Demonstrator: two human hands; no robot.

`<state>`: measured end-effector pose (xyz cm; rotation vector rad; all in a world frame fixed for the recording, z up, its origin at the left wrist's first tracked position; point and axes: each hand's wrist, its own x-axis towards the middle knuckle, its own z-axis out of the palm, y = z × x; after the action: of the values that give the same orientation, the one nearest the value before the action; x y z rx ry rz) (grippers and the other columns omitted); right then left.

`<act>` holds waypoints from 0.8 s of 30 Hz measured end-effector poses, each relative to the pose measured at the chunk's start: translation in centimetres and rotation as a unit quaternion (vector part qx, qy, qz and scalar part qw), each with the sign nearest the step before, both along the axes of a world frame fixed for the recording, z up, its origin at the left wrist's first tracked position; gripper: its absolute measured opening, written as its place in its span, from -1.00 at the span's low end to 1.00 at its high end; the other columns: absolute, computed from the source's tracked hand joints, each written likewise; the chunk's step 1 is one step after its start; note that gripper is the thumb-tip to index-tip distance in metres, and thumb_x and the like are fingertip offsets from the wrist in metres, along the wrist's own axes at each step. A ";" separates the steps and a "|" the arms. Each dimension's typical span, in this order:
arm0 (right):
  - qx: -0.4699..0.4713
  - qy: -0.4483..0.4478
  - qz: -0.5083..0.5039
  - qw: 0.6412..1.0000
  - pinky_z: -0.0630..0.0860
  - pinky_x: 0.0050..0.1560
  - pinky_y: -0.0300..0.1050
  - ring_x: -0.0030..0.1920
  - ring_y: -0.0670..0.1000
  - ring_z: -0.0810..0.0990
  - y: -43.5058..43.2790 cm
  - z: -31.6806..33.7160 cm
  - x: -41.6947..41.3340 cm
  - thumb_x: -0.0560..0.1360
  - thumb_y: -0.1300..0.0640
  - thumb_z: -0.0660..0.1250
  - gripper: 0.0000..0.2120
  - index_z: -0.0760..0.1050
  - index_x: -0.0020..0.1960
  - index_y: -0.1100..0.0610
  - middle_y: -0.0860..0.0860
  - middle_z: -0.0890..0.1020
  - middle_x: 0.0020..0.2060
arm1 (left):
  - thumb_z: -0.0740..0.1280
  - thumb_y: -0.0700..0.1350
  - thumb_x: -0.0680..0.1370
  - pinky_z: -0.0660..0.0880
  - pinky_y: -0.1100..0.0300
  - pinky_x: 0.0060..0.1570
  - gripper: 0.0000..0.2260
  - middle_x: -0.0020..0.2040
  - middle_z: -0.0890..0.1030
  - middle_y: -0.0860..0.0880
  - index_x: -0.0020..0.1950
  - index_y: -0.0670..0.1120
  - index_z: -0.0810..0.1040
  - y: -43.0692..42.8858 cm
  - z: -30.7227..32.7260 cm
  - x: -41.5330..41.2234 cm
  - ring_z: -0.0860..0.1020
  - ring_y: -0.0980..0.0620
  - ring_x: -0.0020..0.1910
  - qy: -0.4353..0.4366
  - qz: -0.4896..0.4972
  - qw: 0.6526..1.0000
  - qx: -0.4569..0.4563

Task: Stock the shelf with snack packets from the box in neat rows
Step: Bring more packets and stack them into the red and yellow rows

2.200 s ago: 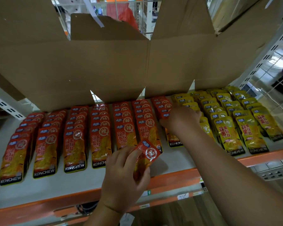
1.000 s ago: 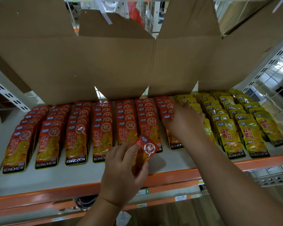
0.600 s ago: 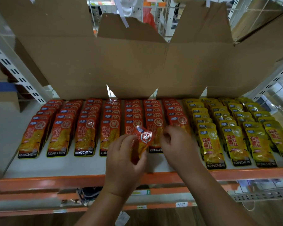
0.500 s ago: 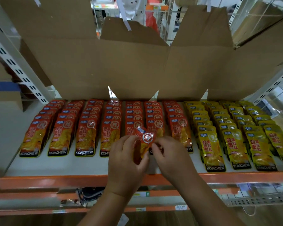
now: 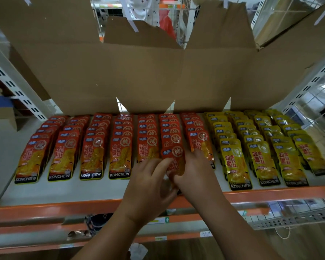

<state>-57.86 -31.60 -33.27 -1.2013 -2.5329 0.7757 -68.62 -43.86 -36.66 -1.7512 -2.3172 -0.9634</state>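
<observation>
Compared with 2.2 s ago, the right hand [image 5: 193,173] has left the seventh red row and joined the left hand [image 5: 150,184]. Half a second ago its fingertips were only reaching the red packet [image 5: 174,154]; now both hands grip it.

The packet lies over the front of the sixth red row, printed face up, at 12 o'clock from the two hands. The left hand holds it from 7 o'clock, fingers curled onto its left edge. The right hand holds it from 5 o'clock, fingers curled over its right edge, and the thumbs meet below its hidden lower end.

On the shelf [image 5: 83,192] there are seven red rows [image 5: 94,156] and, at 3 o'clock from them, four yellow rows [image 5: 236,166]. The overlapped packets within each row cannot be counted. One opened cardboard box [image 5: 120,76] stands at 12 o'clock behind all the rows.
</observation>
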 end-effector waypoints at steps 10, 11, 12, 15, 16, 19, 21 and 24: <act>0.052 -0.041 -0.099 0.993 0.57 -0.07 0.01 -0.03 0.13 0.59 3.8 0.6 1.1 0.33 -0.27 0.44 -0.41 0.46 0.20 0.07 0.05 0.52 -0.03 | 0.33 0.20 0.55 0.49 -0.09 0.18 -0.51 0.25 0.60 -0.01 0.41 -0.01 0.53 0.6 -0.5 -1.0 0.51 -0.06 0.23 0.031 0.004 1.000 -0.002; 0.060 -0.048 -0.107 0.991 0.53 -0.14 -0.04 -0.08 0.13 0.60 4.5 0.6 1.3 0.31 -0.28 0.42 -0.44 0.47 0.14 0.07 0.04 0.53 -0.08 | 0.33 0.20 0.55 0.49 -0.10 0.17 -0.51 0.24 0.61 -0.01 0.40 -0.02 0.53 0.6 -0.5 -0.9 0.51 -0.07 0.22 0.029 0.006 1.000 -0.002; 0.071 -0.057 -0.114 0.989 0.48 -0.19 -0.07 -0.11 0.14 0.60 5.0 0.6 1.4 0.30 -0.28 0.40 -0.46 0.48 0.08 0.08 0.05 0.55 -0.10 | 0.32 0.21 0.55 0.49 -0.10 0.16 -0.51 0.23 0.61 -0.01 0.39 -0.03 0.54 0.6 -0.6 -0.9 0.51 -0.07 0.22 0.029 0.006 1.000 -0.002; 0.093 -0.082 -0.130 0.984 0.49 -0.23 -0.08 -0.14 0.17 0.61 6.2 0.7 1.1 0.26 -0.29 0.35 -0.47 0.51 0.01 0.11 0.07 0.58 -0.14 | 0.32 0.19 0.55 0.48 -0.07 0.15 -0.53 0.19 0.61 -0.02 0.36 -0.05 0.54 0.5 -0.5 -0.9 0.50 -0.06 0.19 0.031 -0.005 0.999 0.011; 0.095 -0.090 -0.132 0.983 0.52 -0.23 -0.08 -0.16 0.17 0.61 6.4 0.8 0.9 0.24 -0.31 0.30 -0.46 0.52 -0.01 0.09 0.06 0.58 -0.16 | 0.32 0.18 0.55 0.48 -0.06 0.14 -0.54 0.19 0.61 -0.02 0.35 -0.06 0.54 0.5 -0.5 -0.9 0.50 -0.06 0.18 0.029 -0.009 0.999 0.016; 0.094 -0.105 -0.136 0.981 0.57 -0.20 -0.07 -0.17 0.17 0.62 6.7 0.8 0.3 0.21 -0.34 0.23 -0.43 0.53 -0.04 0.09 0.06 0.59 -0.19 | 0.33 0.17 0.55 0.48 -0.05 0.13 -0.55 0.17 0.62 -0.03 0.33 -0.08 0.57 0.5 -0.3 -0.9 0.51 -0.05 0.16 0.020 -0.015 0.999 0.026; 0.093 -0.115 -0.140 0.979 0.56 -0.17 -0.05 -0.12 0.20 0.62 6.6 0.9 0.0 0.25 -0.30 0.31 -0.46 0.53 -0.01 0.12 0.09 0.61 -0.15 | 0.34 0.16 0.55 0.49 -0.05 0.13 -0.55 0.17 0.61 -0.03 0.32 -0.08 0.56 0.5 -0.4 -1.0 0.52 -0.07 0.15 0.016 -0.023 0.999 0.028; 0.097 -0.126 -0.141 0.977 0.53 -0.11 -0.01 -0.03 0.22 0.62 6.5 0.7 -0.2 0.32 -0.23 0.42 -0.48 0.51 0.06 0.14 0.11 0.61 -0.06 | 0.36 0.15 0.54 0.50 -0.05 0.12 -0.55 0.17 0.61 -0.03 0.33 -0.06 0.53 0.4 -0.4 -1.2 0.52 -0.07 0.15 0.016 -0.035 0.999 0.030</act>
<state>-58.06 -25.08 -32.55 -1.6280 -2.4727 0.3191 -69.78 -43.45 -37.09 -1.8230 -2.1981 -0.9976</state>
